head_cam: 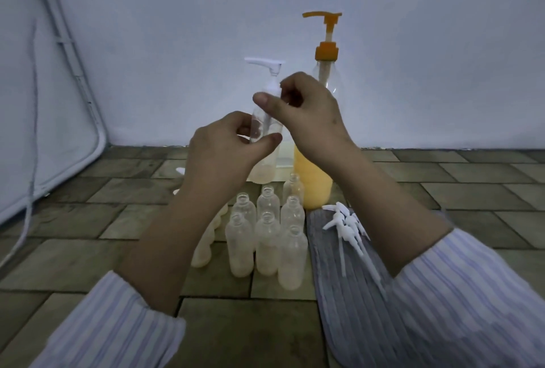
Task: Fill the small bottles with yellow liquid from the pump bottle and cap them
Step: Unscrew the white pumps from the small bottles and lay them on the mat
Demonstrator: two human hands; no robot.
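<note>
Capping step, by the look of it. Left hand (pixel 224 143) grips the small clear plastic bottle (pixel 263 143), held up at twelve o'clock of the open bottles (pixel 267 238) on the floor. Right hand (pixel 306 114) fingers pinch its white pump cap (pixel 267 66) collar. Next: twist tight, keeping the bottle upright. Tall orange-topped pump bottle (pixel 317 178) stands behind, at one o'clock.

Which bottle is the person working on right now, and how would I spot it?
Find the tall pump bottle with the orange top by the wall. Just left of it, raised between the left hand and right hand, is the small bottle; it alone already wears a white pump cap.
</note>
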